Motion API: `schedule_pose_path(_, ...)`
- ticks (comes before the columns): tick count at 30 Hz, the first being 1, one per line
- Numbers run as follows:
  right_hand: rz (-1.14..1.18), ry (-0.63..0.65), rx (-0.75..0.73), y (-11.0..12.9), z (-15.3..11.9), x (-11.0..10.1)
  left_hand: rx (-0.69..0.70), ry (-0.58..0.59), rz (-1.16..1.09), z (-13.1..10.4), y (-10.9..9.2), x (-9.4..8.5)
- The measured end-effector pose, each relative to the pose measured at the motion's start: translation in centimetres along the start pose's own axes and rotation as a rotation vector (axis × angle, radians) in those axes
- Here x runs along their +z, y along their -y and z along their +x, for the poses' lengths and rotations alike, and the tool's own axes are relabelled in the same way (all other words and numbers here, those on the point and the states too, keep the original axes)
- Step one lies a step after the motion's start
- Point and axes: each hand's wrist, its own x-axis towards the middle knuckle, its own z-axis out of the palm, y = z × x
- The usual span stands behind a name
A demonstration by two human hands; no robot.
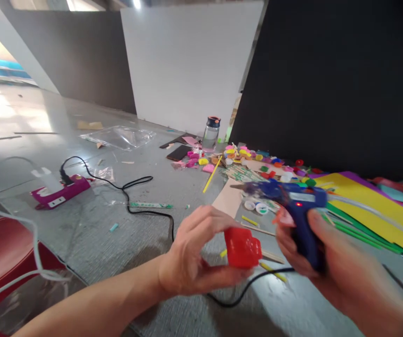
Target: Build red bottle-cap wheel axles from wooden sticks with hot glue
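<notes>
Between the thumb and fingers of my left hand point(201, 257) is a small glossy red piece point(242, 248), held above the grey table point(92, 238). To its right, my right hand point(313, 262) is wrapped round the handle of a blue glue gun point(299, 206). A red light glows on the gun's body, and its nozzle points left, above and beyond the red piece without touching it. A small pinkish-red piece point(285, 217) shows by my right fingers. The black cord point(236, 302) runs under my hands.
A purple power strip point(63, 193) with plugs lies at left, near a red chair point(5, 257). Farther back stand a water bottle point(211, 133) and a phone point(179, 152). Colourful pieces, sticks and yellow sheets point(359, 201) cover the right side, below a black panel point(334, 84).
</notes>
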Motion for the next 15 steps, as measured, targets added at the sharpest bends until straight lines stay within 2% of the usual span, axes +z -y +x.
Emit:
schedule_pose_path(5,0.038,-0.034,0.035,-0.3,5.8,6.2,0.104,0.016,-0.013,-0.3,-0.2,0.0)
schedule_pose_path(9,-0.073,-0.059,0.146,-1.7,10.9,10.6,0.053,-0.069,-0.058,-0.5,0.1,0.0)
schedule_pose_path(12,-0.166,-0.059,0.177,-2.3,13.2,12.5,-0.038,-0.127,-0.083,-0.7,0.4,-0.2)
schedule_pose_path(15,-0.225,-0.066,0.112,-2.5,14.1,13.3,-0.128,-0.146,-0.118,-0.9,0.9,-0.1)
